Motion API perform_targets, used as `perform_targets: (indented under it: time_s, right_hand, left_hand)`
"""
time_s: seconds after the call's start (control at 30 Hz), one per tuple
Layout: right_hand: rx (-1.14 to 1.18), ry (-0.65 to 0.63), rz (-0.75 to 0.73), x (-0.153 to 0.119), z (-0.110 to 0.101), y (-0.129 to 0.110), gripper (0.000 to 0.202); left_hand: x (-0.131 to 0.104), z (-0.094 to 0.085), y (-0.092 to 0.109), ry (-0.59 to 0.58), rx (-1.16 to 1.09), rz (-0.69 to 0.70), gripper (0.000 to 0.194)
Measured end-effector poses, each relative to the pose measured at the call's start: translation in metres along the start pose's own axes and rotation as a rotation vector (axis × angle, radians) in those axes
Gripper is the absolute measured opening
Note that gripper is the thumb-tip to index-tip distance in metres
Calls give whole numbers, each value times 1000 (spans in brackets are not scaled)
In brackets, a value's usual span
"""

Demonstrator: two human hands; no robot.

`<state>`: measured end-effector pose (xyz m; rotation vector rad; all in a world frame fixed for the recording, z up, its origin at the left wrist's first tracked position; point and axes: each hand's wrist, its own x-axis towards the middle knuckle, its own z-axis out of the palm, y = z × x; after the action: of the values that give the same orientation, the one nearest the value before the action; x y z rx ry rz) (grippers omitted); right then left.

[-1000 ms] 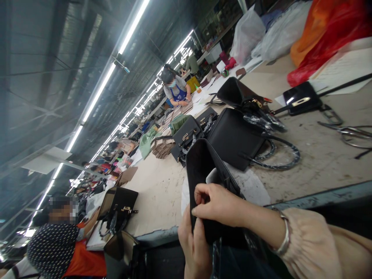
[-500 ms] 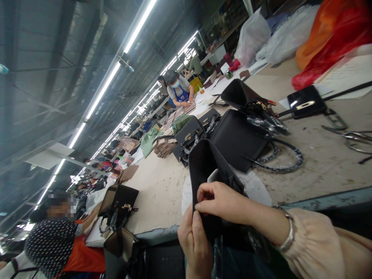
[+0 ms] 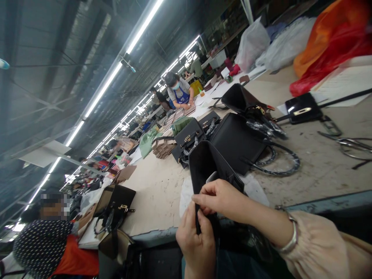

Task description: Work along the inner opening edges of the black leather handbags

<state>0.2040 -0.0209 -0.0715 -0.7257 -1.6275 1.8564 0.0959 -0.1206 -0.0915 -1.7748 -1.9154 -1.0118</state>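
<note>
A black handbag (image 3: 203, 162) stands tilted at the table's front edge, its mouth open toward me. Its near edge is pinched between the thumb and fingers of my left hand (image 3: 196, 240), at the bottom centre. Just above, my right hand (image 3: 222, 199) reaches across from the right and closes on the same edge, fingertips almost touching the left ones. A small pale piece (image 3: 212, 177) shows inside the bag, partly behind the right hand. Under the bag lies a white sheet (image 3: 258, 188). My fingers hide the edge where they grip.
Behind stand more black handbags (image 3: 236, 143) with wrapped handles. Scissors (image 3: 353, 144) and a small black shiny bag (image 3: 303, 108) lie right, near a red plastic bag (image 3: 328, 64). At left a co-worker in a dotted sleeve (image 3: 40, 242) sits by another handbag (image 3: 117, 203).
My right thumb has come over the bag's edge, and my left fingers have shifted their pinch slightly lower. The view has moved a little.
</note>
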Motion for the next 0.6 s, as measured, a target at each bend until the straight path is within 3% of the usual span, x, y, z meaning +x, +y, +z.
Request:
perform_targets:
  time_s: [0.1, 0.2, 0.6]
  right_hand:
    - [-263, 118, -64, -4, -1, -4, 31]
    - [-381, 177, -77, -7, -4, -10, 21]
    - [-411, 147, -201, -11, -9, -10, 23]
  left_hand:
    - [3, 2, 7, -23, 19, 27, 23]
    - [4, 4, 12, -15, 58, 42, 22]
    - [2, 8, 11, 3, 81, 65, 29]
